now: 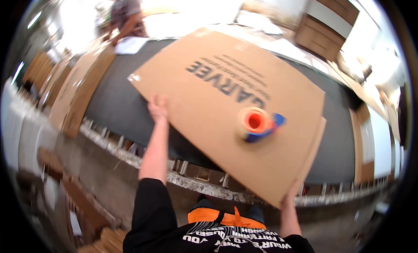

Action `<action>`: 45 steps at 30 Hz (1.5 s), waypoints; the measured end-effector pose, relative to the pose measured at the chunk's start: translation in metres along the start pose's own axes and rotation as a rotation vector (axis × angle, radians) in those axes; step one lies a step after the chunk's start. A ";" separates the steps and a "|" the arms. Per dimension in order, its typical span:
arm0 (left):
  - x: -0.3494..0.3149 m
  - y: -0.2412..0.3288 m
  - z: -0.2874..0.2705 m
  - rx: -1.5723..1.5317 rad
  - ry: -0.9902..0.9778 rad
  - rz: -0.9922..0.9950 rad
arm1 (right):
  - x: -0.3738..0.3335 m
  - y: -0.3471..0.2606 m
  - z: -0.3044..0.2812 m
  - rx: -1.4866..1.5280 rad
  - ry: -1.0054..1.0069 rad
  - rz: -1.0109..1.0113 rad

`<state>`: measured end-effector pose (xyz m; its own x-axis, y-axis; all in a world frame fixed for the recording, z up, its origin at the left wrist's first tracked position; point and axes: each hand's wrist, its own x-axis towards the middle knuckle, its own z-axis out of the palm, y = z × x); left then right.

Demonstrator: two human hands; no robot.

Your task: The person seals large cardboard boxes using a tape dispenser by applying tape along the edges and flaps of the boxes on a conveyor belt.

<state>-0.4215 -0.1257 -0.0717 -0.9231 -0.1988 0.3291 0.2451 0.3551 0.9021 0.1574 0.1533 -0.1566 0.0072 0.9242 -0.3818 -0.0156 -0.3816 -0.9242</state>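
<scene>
A large flat brown cardboard box with dark printing lies at an angle across the dark conveyor belt. My left hand grips its left edge, slightly blurred. At the near right corner my right hand holds the box, with its fingers partly hidden by the cardboard. On top of the box, right of its middle, rests a blue tape dispenser with a roll of tape around an orange hub. A second cardboard layer shows along the right edge.
Cartons stand on edge at the belt's left, and more cardboard and white panels stand at its right. Across the belt at the far left, another person bends over a white sheet. A brown-and-white drawer unit stands behind.
</scene>
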 end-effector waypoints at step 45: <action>-0.296 0.129 -0.237 0.875 -0.818 0.697 | -0.029 -0.166 -0.010 -1.169 -0.158 -0.548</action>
<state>-0.0464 -0.2370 0.0137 -0.6719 0.7332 0.1048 0.7400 0.6705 0.0535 0.1694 0.1895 0.0084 -0.3828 0.9236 -0.0222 0.8279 0.3323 -0.4518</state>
